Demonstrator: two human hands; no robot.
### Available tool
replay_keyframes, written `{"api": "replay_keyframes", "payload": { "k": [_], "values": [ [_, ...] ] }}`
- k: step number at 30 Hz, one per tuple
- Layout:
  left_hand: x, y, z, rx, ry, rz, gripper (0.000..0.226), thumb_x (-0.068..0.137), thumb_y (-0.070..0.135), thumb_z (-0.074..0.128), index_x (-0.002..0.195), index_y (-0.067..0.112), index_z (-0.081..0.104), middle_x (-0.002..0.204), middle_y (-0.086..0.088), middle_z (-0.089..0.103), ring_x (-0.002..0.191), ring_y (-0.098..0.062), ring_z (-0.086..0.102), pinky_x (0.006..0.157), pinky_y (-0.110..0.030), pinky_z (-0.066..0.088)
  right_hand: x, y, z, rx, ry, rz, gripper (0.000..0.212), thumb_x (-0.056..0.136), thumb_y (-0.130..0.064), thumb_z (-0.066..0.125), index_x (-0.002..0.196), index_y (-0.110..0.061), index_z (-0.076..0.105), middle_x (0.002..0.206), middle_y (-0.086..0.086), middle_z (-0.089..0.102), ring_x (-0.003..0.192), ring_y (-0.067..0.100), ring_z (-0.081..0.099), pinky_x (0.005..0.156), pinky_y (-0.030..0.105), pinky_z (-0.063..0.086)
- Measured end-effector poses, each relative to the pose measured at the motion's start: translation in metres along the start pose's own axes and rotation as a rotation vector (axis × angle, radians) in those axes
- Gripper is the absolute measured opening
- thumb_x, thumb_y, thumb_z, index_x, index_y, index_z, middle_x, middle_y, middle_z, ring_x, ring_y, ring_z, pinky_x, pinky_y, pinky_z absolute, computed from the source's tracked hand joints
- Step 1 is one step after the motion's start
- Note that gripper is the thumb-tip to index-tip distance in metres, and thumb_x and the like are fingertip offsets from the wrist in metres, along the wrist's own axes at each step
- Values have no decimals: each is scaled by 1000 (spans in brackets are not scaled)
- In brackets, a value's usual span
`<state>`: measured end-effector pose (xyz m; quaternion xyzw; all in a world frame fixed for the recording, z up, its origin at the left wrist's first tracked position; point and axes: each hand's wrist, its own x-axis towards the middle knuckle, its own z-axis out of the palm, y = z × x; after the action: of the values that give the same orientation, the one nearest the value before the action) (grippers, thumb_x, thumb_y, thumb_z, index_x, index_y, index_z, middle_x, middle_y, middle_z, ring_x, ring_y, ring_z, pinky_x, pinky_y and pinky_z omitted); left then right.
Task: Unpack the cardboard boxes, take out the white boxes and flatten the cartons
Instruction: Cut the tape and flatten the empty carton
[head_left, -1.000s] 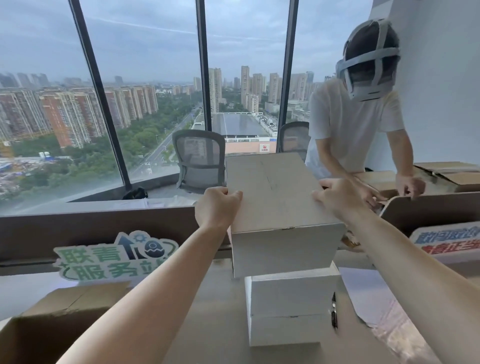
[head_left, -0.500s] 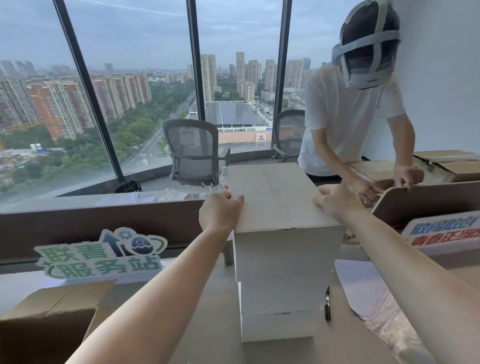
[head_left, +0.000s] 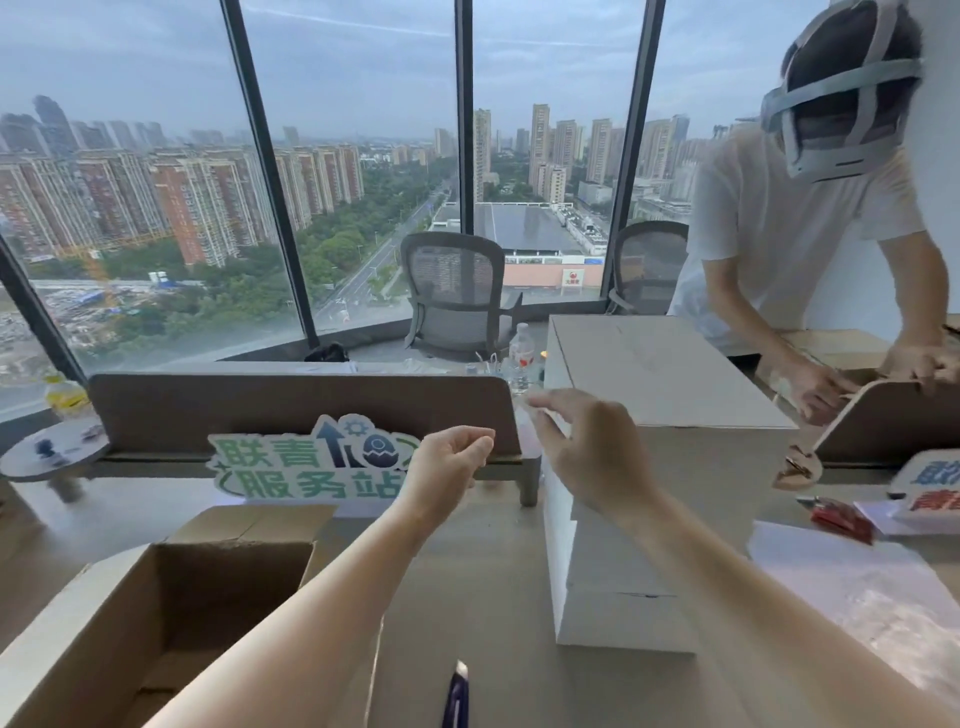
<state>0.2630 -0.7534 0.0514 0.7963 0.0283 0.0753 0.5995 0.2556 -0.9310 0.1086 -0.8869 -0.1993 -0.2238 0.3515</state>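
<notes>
While a dark pen (head_left: 457, 693) lies nearest on the surface (head_left: 498, 613), an open cardboard carton (head_left: 156, 613) sits at 8 o'clock. White boxes (head_left: 649, 499) stand stacked at 2 o'clock. Left hand (head_left: 447, 467) and right hand (head_left: 587, 447) hover between, fingers relaxed, holding nothing. Beyond stands a desk divider (head_left: 291, 410).

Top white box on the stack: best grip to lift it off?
Take the top white box by its two long side walls, one hand each, from the near end. It lies flat and wide on the lower white box; both hands are free.
</notes>
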Motion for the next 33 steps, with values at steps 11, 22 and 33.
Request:
{"api": "replay_keyframes", "payload": {
  "k": [11,22,33],
  "values": [
    [-135,-174,-250,529,-26,-59,17,92,25,65,104,29,76,92,17,74,87,5,66,87,-24,53,-144,-112,218,74,-404,-72,29,87,-21,55,108,-21,75,110,-9,73,104,8,67,91,26,53],
    [-220,-294,-408,812,-417,152,38,87,12,51,108,31,75,109,13,72,118,-6,58,117,-27,25,-267,-154,295,-129,-508,-129,39,81,-5,60,112,-24,73,119,-11,69,126,11,55,104,33,47],
    [-234,-326,-433,921,-572,587,64,84,16,74,141,37,50,143,17,52,144,-8,30,121,-26,8,-281,-144,283,-351,-644,-399,69,68,-22,88,131,-29,59,132,-13,60,135,17,47,97,34,51]
  ]
}}
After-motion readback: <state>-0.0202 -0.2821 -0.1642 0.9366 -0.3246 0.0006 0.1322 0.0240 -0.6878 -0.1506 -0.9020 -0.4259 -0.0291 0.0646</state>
